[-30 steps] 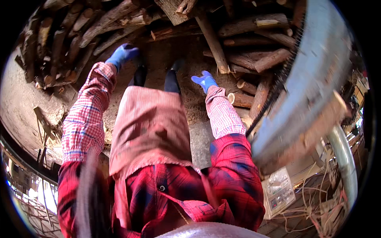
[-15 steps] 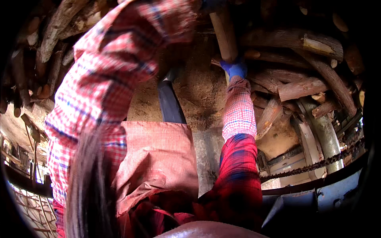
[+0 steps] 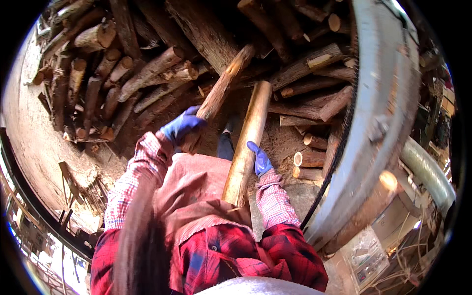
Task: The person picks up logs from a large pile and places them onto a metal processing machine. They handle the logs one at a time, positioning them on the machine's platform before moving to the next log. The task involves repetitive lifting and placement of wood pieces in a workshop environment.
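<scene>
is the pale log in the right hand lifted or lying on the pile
Lifted: the right hand grips the pale log, whose near end reaches the person's lap, off the woodpile.

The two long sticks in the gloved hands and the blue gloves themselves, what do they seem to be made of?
The pale smooth log at the right hand looks like debarked wood: light tan, with a cut end. The darker rough log in the left hand is wood with brown, flaky bark. The blue gloves look thin and snug, probably rubber or nitrile, though that is uncertain.
</scene>
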Motion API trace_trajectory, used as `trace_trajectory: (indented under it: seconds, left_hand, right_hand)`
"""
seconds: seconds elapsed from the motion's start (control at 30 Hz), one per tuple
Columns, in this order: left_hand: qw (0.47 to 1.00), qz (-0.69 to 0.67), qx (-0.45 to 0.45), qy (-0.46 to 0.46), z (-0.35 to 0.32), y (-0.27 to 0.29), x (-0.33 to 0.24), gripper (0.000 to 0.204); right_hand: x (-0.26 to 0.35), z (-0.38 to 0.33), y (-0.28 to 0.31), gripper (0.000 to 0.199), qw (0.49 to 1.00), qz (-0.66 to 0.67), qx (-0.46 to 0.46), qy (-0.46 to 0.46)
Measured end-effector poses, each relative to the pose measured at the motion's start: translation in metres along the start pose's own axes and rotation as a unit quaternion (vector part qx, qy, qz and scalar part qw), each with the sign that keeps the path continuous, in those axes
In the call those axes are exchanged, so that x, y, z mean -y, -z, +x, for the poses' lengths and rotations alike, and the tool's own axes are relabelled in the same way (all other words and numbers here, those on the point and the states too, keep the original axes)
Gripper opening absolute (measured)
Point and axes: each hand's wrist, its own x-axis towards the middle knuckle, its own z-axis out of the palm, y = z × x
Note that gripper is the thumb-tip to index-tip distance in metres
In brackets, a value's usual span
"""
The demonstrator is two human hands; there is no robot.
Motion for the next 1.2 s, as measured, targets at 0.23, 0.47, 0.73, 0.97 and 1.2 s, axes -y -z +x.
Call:
trace_trajectory:
  seconds: [0.23,0.47,0.73,0.97,1.2]
  left_hand:
    - [0.928,0.208,-0.101,-0.293,-0.121,-0.066,0.042,0.026]
    - [0.981,-0.010,-0.097,-0.165,-0.209,-0.108,-0.047,0.046]
    - [0.874,0.059,-0.142,-0.462,-0.262,-0.186,-0.128,0.047]
    - [0.850,0.059,-0.126,-0.509,-0.272,-0.267,-0.122,0.047]
    - [0.855,0.067,-0.045,-0.512,-0.252,-0.329,-0.085,0.060]
  right_hand:
    - [-0.001,-0.085,-0.131,0.038,0.954,0.140,0.257,-0.066]
    - [0.043,-0.164,-0.189,0.040,0.974,-0.022,0.225,0.019]
    - [0.208,-0.333,-0.120,0.080,0.852,-0.136,0.084,0.498]
    - [0.314,-0.404,0.051,0.106,0.515,-0.483,-0.307,0.638]
    - [0.246,-0.370,0.110,0.110,0.530,-0.646,-0.388,0.388]
